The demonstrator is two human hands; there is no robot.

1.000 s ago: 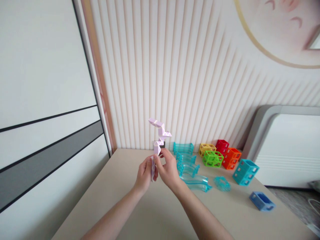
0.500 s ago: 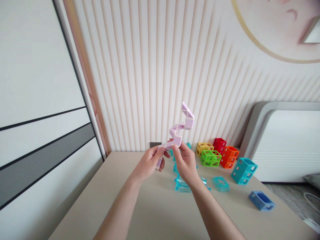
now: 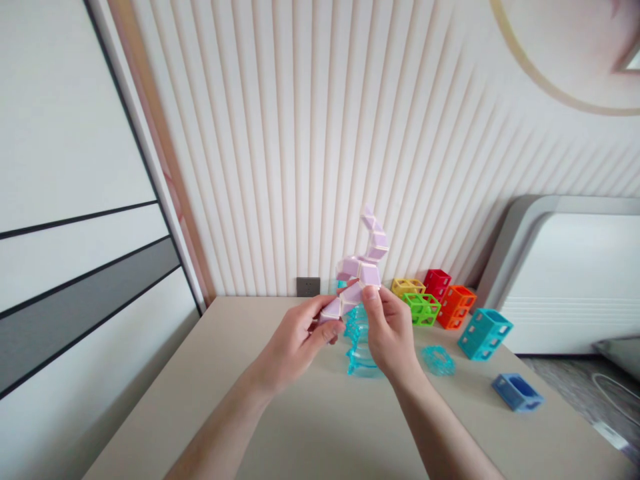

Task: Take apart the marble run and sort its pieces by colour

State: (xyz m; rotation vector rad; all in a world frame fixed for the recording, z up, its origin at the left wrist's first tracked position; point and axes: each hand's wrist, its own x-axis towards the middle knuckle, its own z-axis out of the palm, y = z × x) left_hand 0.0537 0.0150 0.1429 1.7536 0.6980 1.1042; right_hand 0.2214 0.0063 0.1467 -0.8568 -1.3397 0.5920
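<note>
A lilac snake puzzle point(image 3: 371, 275) with pale edges is held up above the table, its segments twisted into a zigzag and its free end pointing upward. My left hand point(image 3: 299, 340) pinches the lower left end between thumb and fingers. Around the middle segments my right hand point(image 3: 391, 325) is closed, thumb on the near face. Behind the hands, clear turquoise plastic pieces point(image 3: 361, 360) stand on the table, partly covered by the right hand and the puzzle.
The beige table point(image 3: 200, 400) carries yellow point(image 3: 407, 287), green point(image 3: 423, 309), red point(image 3: 437, 284), orange point(image 3: 457, 307), teal point(image 3: 485, 333) and blue point(image 3: 517, 392) open block frames on the right. A turquoise lacy piece point(image 3: 439, 361) lies near them. A socket point(image 3: 309, 287) sits on the ribbed wall.
The snake puzzle's lower end has swung from pointing downward to lying up along the diagonal, and its segments are turned differently. My hands have shifted slightly; the camera view has moved a little.
</note>
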